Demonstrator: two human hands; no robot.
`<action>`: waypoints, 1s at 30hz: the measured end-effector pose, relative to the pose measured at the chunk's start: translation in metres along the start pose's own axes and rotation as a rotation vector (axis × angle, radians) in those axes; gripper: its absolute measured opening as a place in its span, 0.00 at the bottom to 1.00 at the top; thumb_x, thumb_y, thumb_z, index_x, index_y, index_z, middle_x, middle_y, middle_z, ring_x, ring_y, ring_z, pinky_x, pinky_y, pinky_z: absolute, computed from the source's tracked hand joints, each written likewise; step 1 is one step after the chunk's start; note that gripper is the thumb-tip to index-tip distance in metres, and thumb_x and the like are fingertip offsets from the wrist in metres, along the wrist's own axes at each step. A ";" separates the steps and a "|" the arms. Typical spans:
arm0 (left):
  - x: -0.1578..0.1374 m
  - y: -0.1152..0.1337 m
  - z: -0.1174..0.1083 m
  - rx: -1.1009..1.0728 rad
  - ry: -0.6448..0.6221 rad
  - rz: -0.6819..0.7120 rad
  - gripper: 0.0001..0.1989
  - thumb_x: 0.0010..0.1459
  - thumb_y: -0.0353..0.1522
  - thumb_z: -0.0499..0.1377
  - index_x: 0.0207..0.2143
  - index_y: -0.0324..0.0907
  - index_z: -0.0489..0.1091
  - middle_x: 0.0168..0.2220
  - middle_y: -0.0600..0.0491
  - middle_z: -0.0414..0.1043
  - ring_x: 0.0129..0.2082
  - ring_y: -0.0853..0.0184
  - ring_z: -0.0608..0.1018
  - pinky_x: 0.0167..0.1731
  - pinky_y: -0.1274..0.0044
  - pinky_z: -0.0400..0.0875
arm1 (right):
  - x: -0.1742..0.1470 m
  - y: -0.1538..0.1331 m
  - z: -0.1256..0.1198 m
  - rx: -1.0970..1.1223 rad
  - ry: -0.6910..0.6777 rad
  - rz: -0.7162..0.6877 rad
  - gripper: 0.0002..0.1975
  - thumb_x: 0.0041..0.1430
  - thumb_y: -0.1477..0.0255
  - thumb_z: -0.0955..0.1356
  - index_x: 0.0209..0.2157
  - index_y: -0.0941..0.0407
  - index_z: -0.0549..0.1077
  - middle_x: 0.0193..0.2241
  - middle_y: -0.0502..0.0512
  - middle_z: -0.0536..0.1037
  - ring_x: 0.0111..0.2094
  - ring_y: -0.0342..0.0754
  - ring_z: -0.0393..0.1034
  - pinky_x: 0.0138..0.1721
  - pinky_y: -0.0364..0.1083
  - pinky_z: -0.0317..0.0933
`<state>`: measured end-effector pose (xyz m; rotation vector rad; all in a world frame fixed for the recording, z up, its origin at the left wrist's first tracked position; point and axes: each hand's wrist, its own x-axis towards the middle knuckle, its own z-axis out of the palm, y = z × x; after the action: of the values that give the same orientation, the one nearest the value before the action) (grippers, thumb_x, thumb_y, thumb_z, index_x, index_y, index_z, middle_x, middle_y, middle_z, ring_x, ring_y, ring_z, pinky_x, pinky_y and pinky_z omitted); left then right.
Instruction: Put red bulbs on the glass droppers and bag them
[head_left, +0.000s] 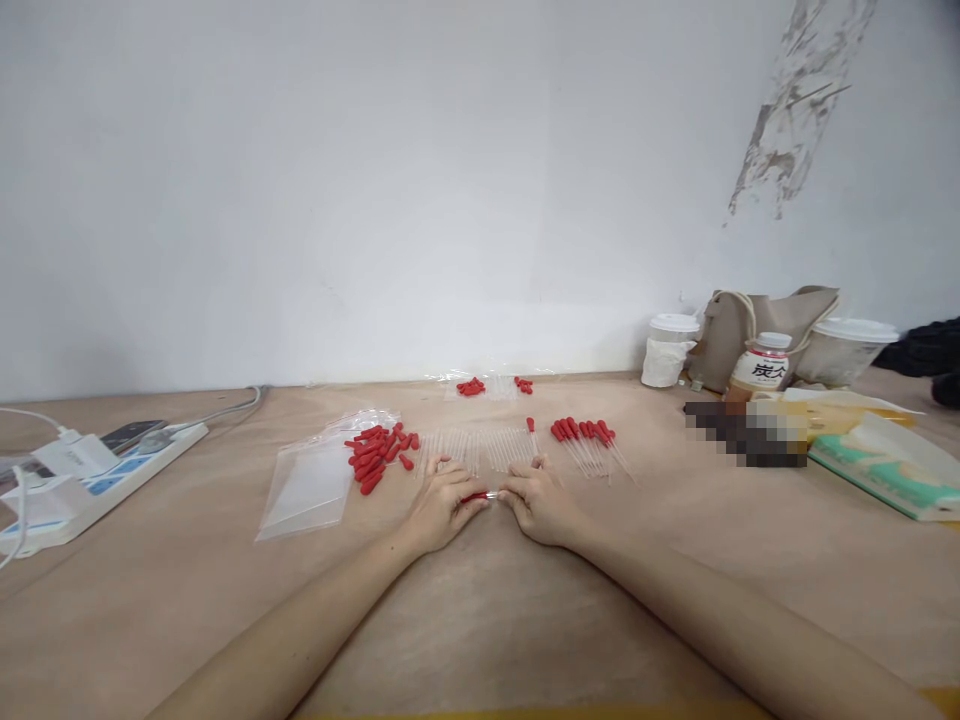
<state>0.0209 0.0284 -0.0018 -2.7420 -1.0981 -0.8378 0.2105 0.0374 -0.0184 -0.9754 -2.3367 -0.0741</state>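
Note:
Between thumb and fingers, my left hand pinches a red rubber dropper bulb. My right hand is closed on a clear glass dropper tube, whose end meets the bulb's mouth; how far it is in I cannot tell. Just beyond my fingers lie rows of bare glass tubes. Left of them is a heap of loose red bulbs, partly on clear zip bags. To the right lie several droppers with red bulbs fitted, and one more bulb-topped dropper stands nearer the tubes.
Against the wall sits a clear bag with red bulbs and tubes. A power strip with plugs and cables is at the left. At the right are a lidded cup, a drink bottle, a beige bag and a tissue pack.

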 end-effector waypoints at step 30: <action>-0.007 -0.012 -0.003 0.005 0.056 -0.177 0.10 0.53 0.32 0.54 0.40 0.45 0.66 0.39 0.53 0.67 0.41 0.64 0.68 0.43 0.70 0.55 | -0.003 0.098 -0.047 -0.321 -0.026 0.944 0.15 0.53 0.64 0.59 0.31 0.54 0.74 0.30 0.57 0.76 0.35 0.53 0.67 0.41 0.53 0.45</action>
<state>0.0073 0.0327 -0.0047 -2.6288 -1.3451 -0.9246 0.3008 0.0943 0.0018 -2.1362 -1.6861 -0.0557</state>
